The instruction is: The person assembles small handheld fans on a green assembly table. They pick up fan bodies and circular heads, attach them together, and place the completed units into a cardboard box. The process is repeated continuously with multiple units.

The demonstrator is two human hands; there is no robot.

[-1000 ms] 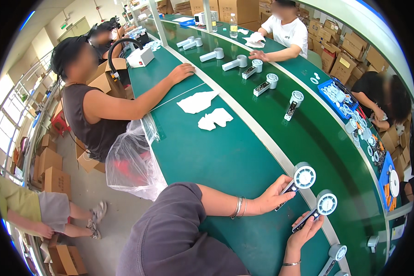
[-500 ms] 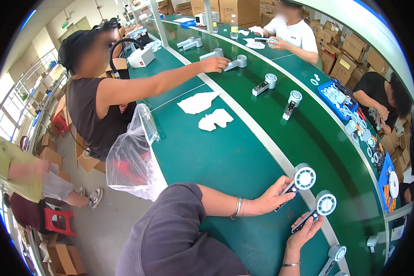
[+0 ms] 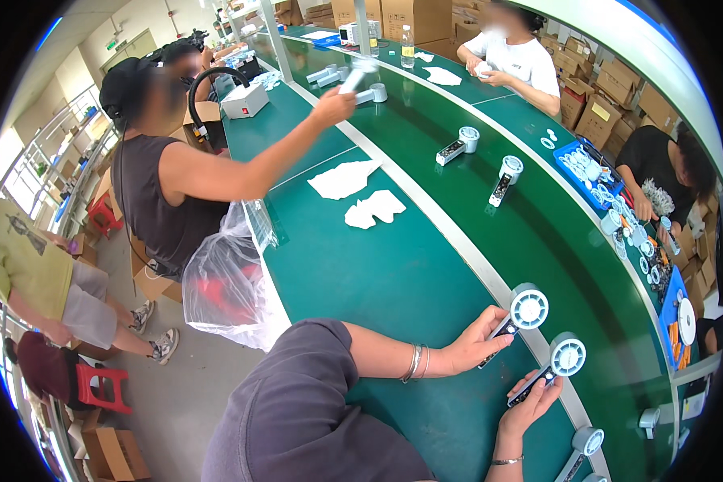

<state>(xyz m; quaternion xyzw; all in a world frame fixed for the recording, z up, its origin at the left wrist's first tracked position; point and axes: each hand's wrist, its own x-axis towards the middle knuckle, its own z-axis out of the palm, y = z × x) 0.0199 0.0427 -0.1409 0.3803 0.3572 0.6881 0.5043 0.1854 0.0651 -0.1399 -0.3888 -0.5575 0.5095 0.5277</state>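
Observation:
My left hand [image 3: 475, 341] is closed round the handle of a grey handheld fan [image 3: 529, 307], its round slotted head pointing away from me. Just nearer, my right hand [image 3: 532, 402] grips a second handheld fan [image 3: 568, 355] by its handle, where a dark inner part shows. Both fans are held over the metal edge strip between the green worktop [image 3: 353, 281] and the conveyor belt. At the lower right, another fan [image 3: 589, 440] lies close to my right hand.
Several fans, including one fan [image 3: 506, 178], lie on the green conveyor belt [image 3: 554, 265]. White cloths [image 3: 375, 209] and a clear plastic bag [image 3: 229, 281] are to the left. A co-worker's arm [image 3: 241, 177] reaches across ahead. Blue parts trays [image 3: 582, 173] stand at right.
The co-worker at left has lifted a fan off the belt and drawn it back, blurred by motion. Fans on the belt have shifted slightly away. My hands have hardly moved.

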